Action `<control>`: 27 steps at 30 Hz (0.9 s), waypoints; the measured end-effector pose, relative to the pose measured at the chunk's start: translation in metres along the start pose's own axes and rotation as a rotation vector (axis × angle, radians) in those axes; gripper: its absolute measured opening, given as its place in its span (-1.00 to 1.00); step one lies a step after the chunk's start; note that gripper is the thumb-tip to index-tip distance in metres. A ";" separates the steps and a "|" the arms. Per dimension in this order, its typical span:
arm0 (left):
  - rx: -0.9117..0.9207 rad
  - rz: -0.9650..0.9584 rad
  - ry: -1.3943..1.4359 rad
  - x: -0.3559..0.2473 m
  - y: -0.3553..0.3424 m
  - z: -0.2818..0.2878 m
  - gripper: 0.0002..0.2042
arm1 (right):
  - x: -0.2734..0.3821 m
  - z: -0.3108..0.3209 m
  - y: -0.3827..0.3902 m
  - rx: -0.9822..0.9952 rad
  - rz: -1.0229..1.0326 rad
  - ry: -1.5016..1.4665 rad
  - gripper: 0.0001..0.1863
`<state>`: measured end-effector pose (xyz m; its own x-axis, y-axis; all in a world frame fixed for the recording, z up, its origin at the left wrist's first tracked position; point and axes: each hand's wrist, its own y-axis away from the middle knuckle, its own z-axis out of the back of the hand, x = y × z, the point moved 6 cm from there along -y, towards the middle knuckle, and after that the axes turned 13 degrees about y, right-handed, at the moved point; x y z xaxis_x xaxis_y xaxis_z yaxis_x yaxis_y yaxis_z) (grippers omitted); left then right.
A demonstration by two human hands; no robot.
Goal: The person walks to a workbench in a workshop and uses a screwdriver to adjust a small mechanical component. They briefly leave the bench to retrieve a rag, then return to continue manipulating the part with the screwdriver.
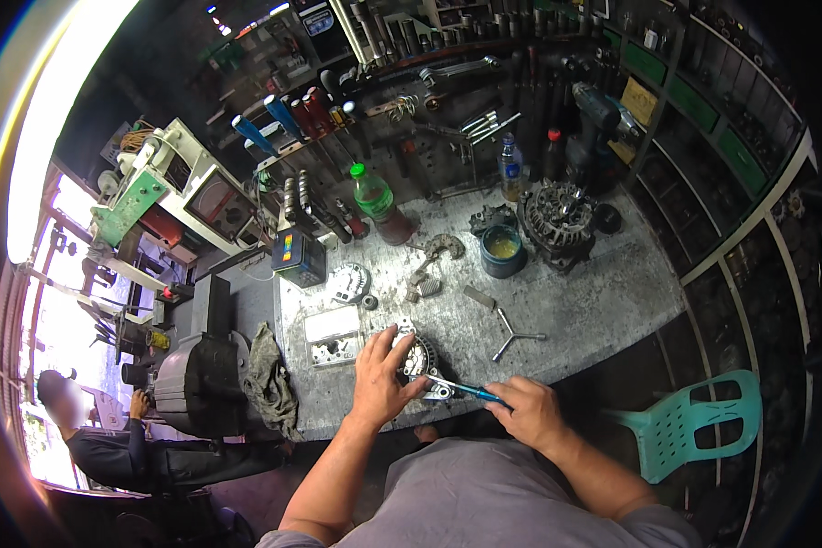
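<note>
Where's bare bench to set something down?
The widest bare patch of workbench lies right of the Y-shaped socket wrench, in front of the alternator. It's crowded around the left hand, beside the parts box, and along the back, from the green-capped bottle to the alternator.

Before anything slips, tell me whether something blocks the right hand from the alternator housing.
Nothing visible blocks it: only the blue-handled screwdriver in the right hand spans the gap to the alternator housing. The left hand lies on the housing's left side, thumb near the shaft. The Y-shaped wrench lies off that line.
</note>
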<state>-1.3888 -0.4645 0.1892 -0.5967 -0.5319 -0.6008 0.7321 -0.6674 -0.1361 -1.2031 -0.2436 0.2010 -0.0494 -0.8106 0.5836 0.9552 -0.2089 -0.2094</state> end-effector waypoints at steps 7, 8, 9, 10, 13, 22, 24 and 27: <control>0.007 -0.026 -0.004 0.002 0.001 0.001 -0.12 | 0.006 0.003 -0.008 0.089 -0.060 0.021 -0.71; 0.016 -0.013 -0.023 0.003 0.001 0.000 -0.12 | 0.004 0.001 -0.009 0.084 -0.063 0.015 -0.72; -0.004 -0.032 -0.002 0.002 0.001 0.001 -0.13 | 0.003 -0.001 -0.009 0.082 -0.065 0.009 -0.72; -0.009 -0.031 0.004 0.003 0.002 0.001 -0.13 | 0.001 -0.004 -0.008 0.101 -0.085 0.009 -0.72; -0.031 -0.036 0.014 0.003 0.003 0.001 -0.14 | -0.001 -0.007 -0.004 0.095 -0.095 0.019 -0.71; -0.045 -0.026 0.021 0.003 0.002 0.001 -0.17 | 0.009 0.001 -0.003 -0.057 0.020 0.075 -0.68; -0.042 -0.030 0.019 0.003 0.002 0.000 -0.17 | 0.005 -0.003 -0.004 -0.015 -0.033 0.052 -0.65; -0.042 -0.038 0.019 0.003 0.001 0.000 -0.16 | -0.008 -0.017 -0.005 0.156 -0.221 -0.169 -0.63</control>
<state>-1.3892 -0.4666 0.1873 -0.6185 -0.4961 -0.6094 0.7222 -0.6644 -0.1922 -1.2127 -0.2454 0.1843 -0.2242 -0.6499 0.7262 0.9606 -0.2730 0.0523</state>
